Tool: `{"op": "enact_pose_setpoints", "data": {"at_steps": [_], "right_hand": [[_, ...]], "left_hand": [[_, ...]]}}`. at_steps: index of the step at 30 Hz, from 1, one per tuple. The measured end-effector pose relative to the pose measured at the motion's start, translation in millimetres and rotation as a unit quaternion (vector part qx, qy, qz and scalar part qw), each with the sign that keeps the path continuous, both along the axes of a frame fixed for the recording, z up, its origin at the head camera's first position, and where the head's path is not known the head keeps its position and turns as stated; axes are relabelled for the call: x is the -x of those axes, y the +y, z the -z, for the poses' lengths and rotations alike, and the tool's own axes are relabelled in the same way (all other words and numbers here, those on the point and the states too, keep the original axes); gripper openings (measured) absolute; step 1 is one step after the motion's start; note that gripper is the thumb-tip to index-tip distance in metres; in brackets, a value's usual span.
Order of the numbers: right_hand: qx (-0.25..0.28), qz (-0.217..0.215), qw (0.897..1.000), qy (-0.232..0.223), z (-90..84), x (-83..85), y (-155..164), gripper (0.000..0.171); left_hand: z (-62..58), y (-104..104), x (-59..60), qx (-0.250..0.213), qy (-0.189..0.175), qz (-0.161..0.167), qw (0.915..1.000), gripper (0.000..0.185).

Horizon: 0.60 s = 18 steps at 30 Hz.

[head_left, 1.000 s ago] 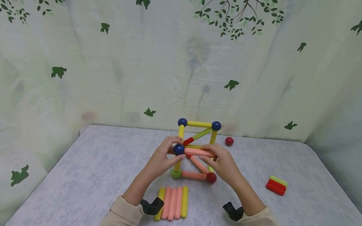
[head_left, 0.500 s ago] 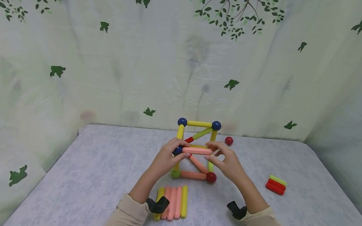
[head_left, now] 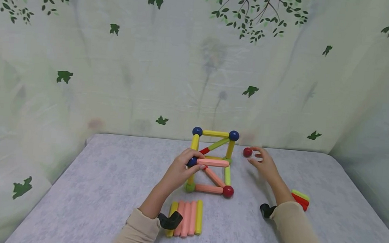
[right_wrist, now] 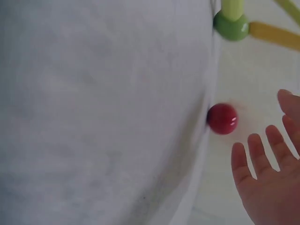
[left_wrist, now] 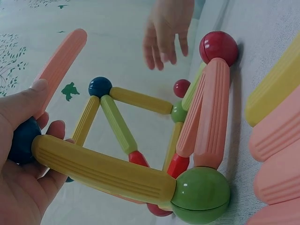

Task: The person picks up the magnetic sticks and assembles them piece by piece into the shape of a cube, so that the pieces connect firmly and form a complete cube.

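My left hand (head_left: 176, 169) grips a blue ball (left_wrist: 24, 143) at a front upper corner of a frame of rods and balls. The thumb lies along a pink rod (head_left: 213, 162) that sticks out from that ball to the right, its far end joined to no ball. From the same ball a yellow rod (left_wrist: 108, 168) runs down to a green ball (left_wrist: 200, 194). My right hand (head_left: 267, 169) has its fingers spread beside a loose red ball (head_left: 247, 152) at the back of the table, with nothing in its grasp.
In front of the frame lies a row of pink and yellow rods (head_left: 185, 218), partly behind my left wrist. Short red and lime rods (head_left: 300, 198) lie at the right, partly covered by my right arm. A leaf-printed cloth (head_left: 129, 74) hangs behind the table (head_left: 106, 191).
My right hand has let go of the pink rod's right end and moved right and back to the loose red ball. My left hand keeps its hold on the blue ball.
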State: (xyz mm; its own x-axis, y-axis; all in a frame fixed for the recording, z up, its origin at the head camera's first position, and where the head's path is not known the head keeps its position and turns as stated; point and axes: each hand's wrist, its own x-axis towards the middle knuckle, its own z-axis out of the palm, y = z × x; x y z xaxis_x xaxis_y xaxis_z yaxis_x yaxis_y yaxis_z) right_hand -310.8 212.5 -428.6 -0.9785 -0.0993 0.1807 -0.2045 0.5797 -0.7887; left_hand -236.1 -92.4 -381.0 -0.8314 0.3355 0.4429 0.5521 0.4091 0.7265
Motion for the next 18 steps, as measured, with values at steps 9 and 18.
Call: {"op": "enact_pose_setpoints", "data": {"at_steps": [9, 18], "right_hand": [[-0.071, -0.028, 0.990, -0.116, 0.2, 23.6, 4.0, 0.057], [-0.112, 0.005, 0.978, -0.174, 0.4, 30.8, -8.5, 0.047]], "left_hand": [[1.9, 1.2, -0.8, 0.001, 0.005, 0.003, 1.0000, 0.023], [2.9, 0.1, -0.9, 0.000, 0.022, 0.002, 0.9997, 0.021]]}}
